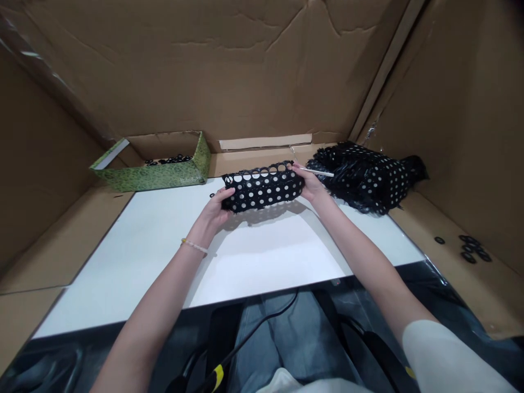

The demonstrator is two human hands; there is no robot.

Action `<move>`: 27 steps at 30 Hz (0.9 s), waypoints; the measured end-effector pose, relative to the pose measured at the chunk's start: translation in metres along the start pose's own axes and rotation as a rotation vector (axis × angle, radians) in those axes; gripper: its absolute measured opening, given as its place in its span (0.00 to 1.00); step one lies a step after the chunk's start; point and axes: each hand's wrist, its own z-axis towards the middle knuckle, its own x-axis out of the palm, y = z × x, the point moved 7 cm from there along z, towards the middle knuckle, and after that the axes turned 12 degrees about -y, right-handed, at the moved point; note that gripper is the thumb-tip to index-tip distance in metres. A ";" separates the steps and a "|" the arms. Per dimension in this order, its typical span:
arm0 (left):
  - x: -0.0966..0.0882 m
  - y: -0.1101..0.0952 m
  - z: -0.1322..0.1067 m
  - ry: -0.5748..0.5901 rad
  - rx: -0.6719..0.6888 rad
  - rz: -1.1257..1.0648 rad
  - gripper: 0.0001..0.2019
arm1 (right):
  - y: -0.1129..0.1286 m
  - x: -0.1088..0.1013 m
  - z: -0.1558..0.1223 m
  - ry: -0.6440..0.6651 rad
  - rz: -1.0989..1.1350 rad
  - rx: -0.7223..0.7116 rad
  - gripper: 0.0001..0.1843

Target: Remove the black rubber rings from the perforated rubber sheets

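Note:
Between my two hands, a black rubber sheet with rows of round holes is held up above the white tabletop. My left hand pinches its left end, thumb on top. The right end is gripped by my right hand, which also has a thin white stick-like tool lying across its fingers, pointing right. Larger ring-shaped openings run along the sheet's upper edge. A small black ring lies just left of the sheet.
A green patterned box with black rings inside stands at the back left. To the right lies a heap of perforated black sheets. Several loose black rings rest on cardboard at far right. Cardboard walls enclose the table.

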 end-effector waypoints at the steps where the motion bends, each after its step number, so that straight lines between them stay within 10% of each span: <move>1: 0.001 0.001 0.000 0.001 -0.009 0.022 0.12 | 0.001 0.000 0.000 -0.010 -0.006 -0.007 0.20; 27: 0.008 -0.008 -0.003 0.084 0.112 -0.175 0.18 | -0.024 0.018 -0.011 0.177 -0.275 0.112 0.26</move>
